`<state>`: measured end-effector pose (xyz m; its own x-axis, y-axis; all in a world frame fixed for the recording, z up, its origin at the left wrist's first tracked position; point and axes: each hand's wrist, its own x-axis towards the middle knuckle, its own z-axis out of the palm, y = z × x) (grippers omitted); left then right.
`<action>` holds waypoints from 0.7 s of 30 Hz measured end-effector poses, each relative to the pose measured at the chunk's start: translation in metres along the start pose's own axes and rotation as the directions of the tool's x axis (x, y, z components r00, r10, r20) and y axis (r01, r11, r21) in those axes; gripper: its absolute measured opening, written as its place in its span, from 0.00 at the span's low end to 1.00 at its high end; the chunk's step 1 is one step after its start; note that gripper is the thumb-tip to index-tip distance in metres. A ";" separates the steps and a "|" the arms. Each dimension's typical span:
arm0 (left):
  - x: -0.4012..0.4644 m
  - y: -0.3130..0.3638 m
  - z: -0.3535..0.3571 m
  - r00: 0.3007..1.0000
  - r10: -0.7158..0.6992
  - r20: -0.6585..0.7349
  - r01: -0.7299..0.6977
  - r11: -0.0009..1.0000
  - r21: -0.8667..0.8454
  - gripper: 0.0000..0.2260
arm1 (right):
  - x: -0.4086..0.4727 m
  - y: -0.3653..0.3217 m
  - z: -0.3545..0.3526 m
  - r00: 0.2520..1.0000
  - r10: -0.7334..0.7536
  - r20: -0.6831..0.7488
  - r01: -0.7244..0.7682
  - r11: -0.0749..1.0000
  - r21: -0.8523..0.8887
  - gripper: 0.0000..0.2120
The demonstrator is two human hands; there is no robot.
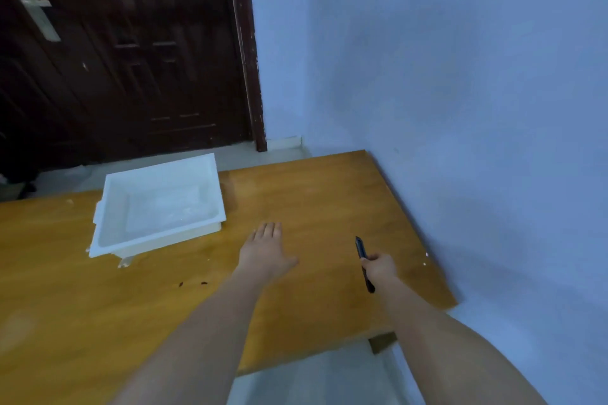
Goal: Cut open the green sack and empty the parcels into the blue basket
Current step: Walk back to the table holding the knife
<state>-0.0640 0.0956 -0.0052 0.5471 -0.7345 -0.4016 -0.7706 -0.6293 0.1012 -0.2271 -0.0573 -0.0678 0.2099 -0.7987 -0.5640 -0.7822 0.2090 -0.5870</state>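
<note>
My right hand (378, 268) grips a dark, slim cutter (362, 250) by its middle, its tip pointing away from me above the wooden table (312, 194). My left hand (266, 248) hovers flat over the table with its fingers stretched forward and nothing in it. No green sack, parcels or blue basket show in this view.
A shallow white tray (105, 233) sits empty on the table to the left of my hands. A pale blue wall (460, 76) runs along the table's right edge. A dark brown door (115, 59) stands behind the table. Pale floor shows below the table's near edge.
</note>
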 end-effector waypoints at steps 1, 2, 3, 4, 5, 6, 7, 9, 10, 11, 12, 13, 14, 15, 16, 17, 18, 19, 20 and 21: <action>0.005 0.017 0.002 1.000 0.015 0.012 -0.015 1.000 -0.005 0.39 | 0.007 0.006 -0.010 1.000 -0.002 0.003 0.002 0.999 -0.033 0.14; 0.009 0.032 0.005 0.999 0.026 0.020 -0.026 1.000 -0.003 0.39 | 0.014 0.011 -0.019 1.000 -0.008 0.007 0.009 0.997 -0.072 0.14; 0.013 0.044 0.008 0.999 0.030 0.024 -0.030 1.000 0.005 0.39 | 0.021 0.016 -0.026 1.000 -0.015 0.011 0.016 0.994 -0.109 0.14; 0.017 0.052 0.012 0.999 0.028 0.030 -0.028 1.000 0.011 0.39 | 0.028 0.019 -0.030 0.999 -0.025 0.021 0.028 0.989 -0.146 0.13; 0.020 0.056 0.015 0.999 0.020 0.039 -0.020 1.000 0.014 0.39 | 0.034 0.022 -0.033 0.999 -0.031 0.038 0.037 0.983 -0.180 0.13; 0.023 0.058 0.019 0.999 0.008 0.051 -0.009 1.000 0.018 0.39 | 0.040 0.023 -0.034 0.998 -0.037 0.052 0.047 0.976 -0.214 0.13; 0.024 0.057 0.022 0.998 -0.006 0.060 0.005 1.000 0.024 0.39 | 0.044 0.024 -0.034 0.997 -0.038 0.061 0.052 0.967 -0.250 0.13; 0.026 0.051 0.026 0.997 -0.041 0.072 0.039 0.999 0.032 0.39 | 0.050 0.026 -0.031 0.997 -0.036 0.063 0.055 0.946 -0.321 0.12; 0.027 0.046 0.027 0.995 -0.063 0.079 0.060 0.998 0.031 0.39 | 0.052 0.026 -0.028 0.998 -0.039 0.058 0.057 0.933 -0.356 0.12; 0.027 0.041 0.028 0.993 -0.085 0.087 0.082 0.996 0.031 0.39 | 0.053 0.026 -0.025 0.997 -0.047 0.053 0.064 0.920 -0.387 0.11; 0.028 0.035 0.029 0.990 -0.106 0.089 0.104 0.994 0.027 0.39 | 0.056 0.027 -0.022 0.997 -0.064 0.046 0.078 0.905 -0.419 0.11; 0.028 0.030 0.030 0.988 -0.126 0.089 0.124 0.992 0.022 0.39 | 0.057 0.026 -0.018 0.996 -0.076 0.044 0.088 0.891 -0.445 0.12; 0.028 0.025 0.030 0.986 -0.143 0.086 0.143 0.990 0.015 0.39 | 0.060 0.026 -0.015 0.995 -0.090 0.038 0.097 0.880 -0.465 0.13; 0.027 0.020 0.031 0.984 -0.158 0.087 0.158 0.987 0.006 0.39 | 0.061 0.026 -0.012 0.995 -0.092 0.031 0.095 0.873 -0.478 0.15; 0.027 0.015 0.033 0.982 -0.170 0.087 0.171 0.985 -0.004 0.38 | 0.064 0.027 -0.008 0.994 -0.103 0.027 0.102 0.865 -0.491 0.17; 0.027 0.011 0.035 0.978 -0.185 0.095 0.186 0.982 -0.008 0.38 | 0.064 0.026 -0.006 0.993 -0.112 0.026 0.110 0.853 -0.511 0.17; 0.026 0.008 0.037 0.975 -0.197 0.105 0.199 0.980 -0.013 0.38 | 0.065 0.026 -0.004 0.991 -0.130 0.030 0.125 0.832 -0.541 0.18; 0.025 0.005 0.040 0.971 -0.209 0.115 0.211 0.977 -0.008 0.38 | 0.065 0.025 -0.001 0.989 -0.141 0.039 0.138 0.806 -0.576 0.17; 0.023 0.003 0.043 0.968 -0.218 0.123 0.220 0.976 -0.002 0.38 | 0.066 0.025 0.001 0.984 -0.169 0.049 0.163 0.773 -0.613 0.16; 0.022 0.001 0.045 0.966 -0.226 0.129 0.227 0.974 0.002 0.38 | 0.064 0.024 0.002 0.982 -0.182 0.059 0.177 0.746 -0.642 0.15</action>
<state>-0.0680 0.0905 -0.0551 0.6599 -0.5345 -0.5280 -0.6269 -0.7791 0.0052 -0.2309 -0.1027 -0.1193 0.3827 -0.7889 -0.4807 -0.9231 -0.3478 -0.1642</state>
